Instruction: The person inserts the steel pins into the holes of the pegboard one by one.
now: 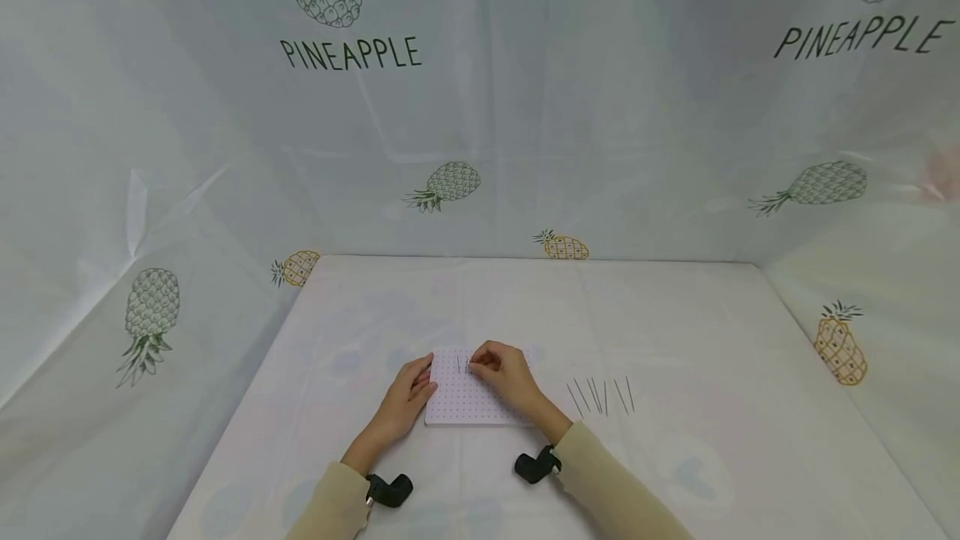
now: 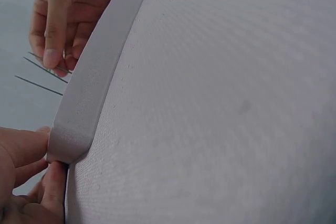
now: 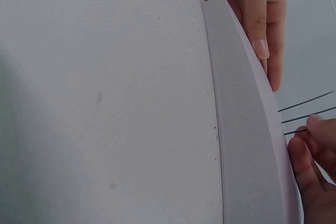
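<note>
A white board (image 1: 480, 405) with rows of small holes lies on the table. My left hand (image 1: 405, 398) holds its left edge, thumb and fingers at the border. Over the top part of the board my right hand (image 1: 510, 377) pinches a thin dark pin (image 3: 295, 131) between thumb and forefinger, its lower end at the board's surface. Beside it two more thin pins (image 3: 307, 115) stand upright in the board, nearly parallel. In the left wrist view the left fingers (image 2: 26, 150) touch the board's near corner.
Several loose thin pins (image 1: 600, 397) lie spread on the white-covered table (image 1: 675, 315), right of the board. White curtains (image 1: 600, 107) with pineapple prints hang around the table's back and sides. Black wrist cameras (image 1: 390, 491) sit at both cuffs.
</note>
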Tool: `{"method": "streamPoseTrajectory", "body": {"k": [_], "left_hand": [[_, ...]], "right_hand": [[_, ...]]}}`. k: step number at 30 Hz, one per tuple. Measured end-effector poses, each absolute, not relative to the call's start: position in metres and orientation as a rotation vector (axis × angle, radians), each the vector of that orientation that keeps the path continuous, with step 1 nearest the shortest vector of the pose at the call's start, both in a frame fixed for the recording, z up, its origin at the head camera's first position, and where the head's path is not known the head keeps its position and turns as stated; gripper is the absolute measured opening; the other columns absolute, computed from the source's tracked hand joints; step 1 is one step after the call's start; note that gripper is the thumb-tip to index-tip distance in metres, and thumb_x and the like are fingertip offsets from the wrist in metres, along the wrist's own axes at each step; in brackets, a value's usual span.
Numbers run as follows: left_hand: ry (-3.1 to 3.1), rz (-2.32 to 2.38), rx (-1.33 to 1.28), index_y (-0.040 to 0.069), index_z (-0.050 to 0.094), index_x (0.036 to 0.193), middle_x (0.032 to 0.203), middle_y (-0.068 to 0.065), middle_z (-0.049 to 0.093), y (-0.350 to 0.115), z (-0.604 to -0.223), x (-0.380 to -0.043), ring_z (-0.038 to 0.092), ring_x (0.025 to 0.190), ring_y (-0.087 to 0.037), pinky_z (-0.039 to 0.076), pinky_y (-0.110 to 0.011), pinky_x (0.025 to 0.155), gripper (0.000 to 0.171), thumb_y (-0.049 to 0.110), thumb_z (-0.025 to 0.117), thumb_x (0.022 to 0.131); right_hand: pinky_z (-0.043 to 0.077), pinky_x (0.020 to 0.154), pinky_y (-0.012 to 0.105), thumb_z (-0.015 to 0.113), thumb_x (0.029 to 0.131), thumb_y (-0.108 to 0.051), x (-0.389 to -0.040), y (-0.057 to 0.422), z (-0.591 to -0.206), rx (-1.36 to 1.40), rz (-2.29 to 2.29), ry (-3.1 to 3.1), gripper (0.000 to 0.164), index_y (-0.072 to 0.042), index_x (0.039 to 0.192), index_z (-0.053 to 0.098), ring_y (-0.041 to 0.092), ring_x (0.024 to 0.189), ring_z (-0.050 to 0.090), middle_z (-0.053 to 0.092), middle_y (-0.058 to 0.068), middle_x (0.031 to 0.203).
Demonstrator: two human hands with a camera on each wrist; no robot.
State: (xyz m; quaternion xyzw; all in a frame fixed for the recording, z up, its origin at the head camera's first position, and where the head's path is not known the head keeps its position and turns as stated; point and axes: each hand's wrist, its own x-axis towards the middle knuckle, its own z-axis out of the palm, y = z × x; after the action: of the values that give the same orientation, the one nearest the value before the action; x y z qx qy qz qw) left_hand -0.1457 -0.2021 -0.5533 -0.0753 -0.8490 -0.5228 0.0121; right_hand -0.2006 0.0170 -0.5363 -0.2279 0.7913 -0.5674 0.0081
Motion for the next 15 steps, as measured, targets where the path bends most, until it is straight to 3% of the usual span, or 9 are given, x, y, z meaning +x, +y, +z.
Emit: {"method": "streamPoseTrajectory", "body": {"k": [9,15], "left_hand": [[-2.658,-1.655,-0.288,-0.003,0.037,0.150,0.144,-0.024,0.042,-0.206,-0.552,-0.146,0.047,0.130,-0.039,0.041,-0.043,0.109,0.053,0.008,0.057,0.102],[-2.672,-1.631,-0.278,-0.004,0.036,0.150,0.144,-0.025,0.041,-0.205,-0.550,-0.146,0.047,0.130,-0.040,0.041,-0.044,0.109,0.053,0.007,0.056,0.102]], "right_hand": [[0.058,0.067,0.025,0.078,0.081,0.008,-0.200,0.021,-0.537,-0.678,-1.932,2.331,0.023,0.008,0.101,0.066,0.033,0.081,0.065,0.068,0.020,0.092],[0.057,0.069,0.021,0.078,0.080,0.010,-0.200,0.028,-0.532,-0.583,-1.955,2.313,0.025,0.008,0.101,0.066,0.023,0.082,0.065,0.067,0.017,0.092]]}}
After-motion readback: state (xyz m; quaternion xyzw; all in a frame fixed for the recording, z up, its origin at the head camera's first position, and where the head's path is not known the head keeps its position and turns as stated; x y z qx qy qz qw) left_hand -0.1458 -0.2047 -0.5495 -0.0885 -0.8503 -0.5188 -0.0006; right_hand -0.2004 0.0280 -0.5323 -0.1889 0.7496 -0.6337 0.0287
